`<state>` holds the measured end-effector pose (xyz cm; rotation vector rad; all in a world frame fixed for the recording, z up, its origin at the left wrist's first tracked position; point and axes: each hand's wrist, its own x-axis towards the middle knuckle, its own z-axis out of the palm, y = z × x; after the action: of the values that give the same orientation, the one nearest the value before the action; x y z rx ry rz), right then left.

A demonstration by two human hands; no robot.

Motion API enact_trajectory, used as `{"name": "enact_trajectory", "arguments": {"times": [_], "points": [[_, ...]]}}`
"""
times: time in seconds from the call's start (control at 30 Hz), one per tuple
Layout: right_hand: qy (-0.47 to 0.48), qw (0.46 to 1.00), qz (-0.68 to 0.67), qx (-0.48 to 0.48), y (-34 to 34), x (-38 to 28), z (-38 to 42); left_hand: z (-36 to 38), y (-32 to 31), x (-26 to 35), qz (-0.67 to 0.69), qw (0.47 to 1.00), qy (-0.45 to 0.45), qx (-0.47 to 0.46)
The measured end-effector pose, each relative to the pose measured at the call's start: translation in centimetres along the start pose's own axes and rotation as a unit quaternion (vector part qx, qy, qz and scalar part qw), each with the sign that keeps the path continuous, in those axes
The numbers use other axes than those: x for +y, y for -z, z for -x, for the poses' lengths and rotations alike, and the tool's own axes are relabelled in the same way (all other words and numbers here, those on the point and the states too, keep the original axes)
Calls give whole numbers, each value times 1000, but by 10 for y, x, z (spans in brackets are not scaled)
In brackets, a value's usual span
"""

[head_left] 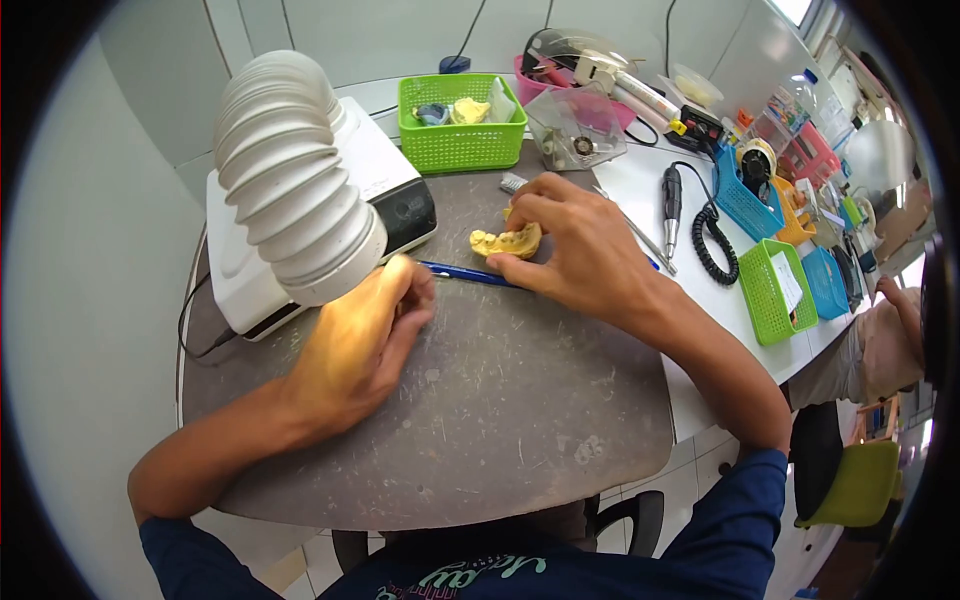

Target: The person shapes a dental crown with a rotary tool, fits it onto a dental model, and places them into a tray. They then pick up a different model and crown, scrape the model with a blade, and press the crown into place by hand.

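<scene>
Open tabletop (pixel 490 400) at centre, hose (pixel 285 175) at left

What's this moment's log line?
right hand: at yellow dental model; left hand: curled near white hose; slim blue tool: on gray tabletop

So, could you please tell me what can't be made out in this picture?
Head view, all items:
Anything inside the left hand: hidden by its curled fingers.
Toothed model: partly covered by the right hand.
Nearby person: cut off by the dark rim.
Shirt print: cut off by the bottom edge.
Panel on the white machine: markings too small to read.
</scene>
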<state>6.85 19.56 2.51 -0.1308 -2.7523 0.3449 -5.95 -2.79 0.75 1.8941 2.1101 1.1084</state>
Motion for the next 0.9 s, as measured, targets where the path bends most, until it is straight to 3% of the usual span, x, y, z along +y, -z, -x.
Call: {"name": "enact_trajectory", "arguments": {"times": [0.07, 0.1, 0.13, 0.2, 0.23, 0.3, 0.43, 0.57, 0.67, 0.73, 0.9], "points": [[28, 999, -20, 7, 13, -2, 1, -7, -4, 7, 204, 971, 122, -13], [49, 998, -40, 16, 21, -6, 2, -8, -9, 2, 291, 946, 141, -12], [60, 997, -43, 7, 29, -13, 4, -7, -12, 2, 293, 944, 149, -1], [38, 990, -109, -81, 47, -31, 11, -7, -15, 0, 480, 856, 190, 14], [43, 984, -119, -123, 51, -36, 15, -5, -15, -4, 500, 844, 195, 14], [56, 971, -119, -198, 50, -48, 22, -3, -11, -6, 491, 849, 194, 24], [143, 966, -95, -195, 29, -52, 27, 1, -6, -7, 486, 854, 184, 32], [147, 962, -128, -191, 14, -47, 25, 1, -5, -6, 497, 846, 191, 24], [146, 965, -118, -185, 6, -45, 27, 2, -3, -7, 497, 846, 193, 16], [75, 973, -145, -161, 8, -48, 29, 3, -5, -7, 518, 830, 206, 19], [42, 978, -90, -184, 20, -50, 32, 0, 0, -2, 521, 816, 248, 19]]}}
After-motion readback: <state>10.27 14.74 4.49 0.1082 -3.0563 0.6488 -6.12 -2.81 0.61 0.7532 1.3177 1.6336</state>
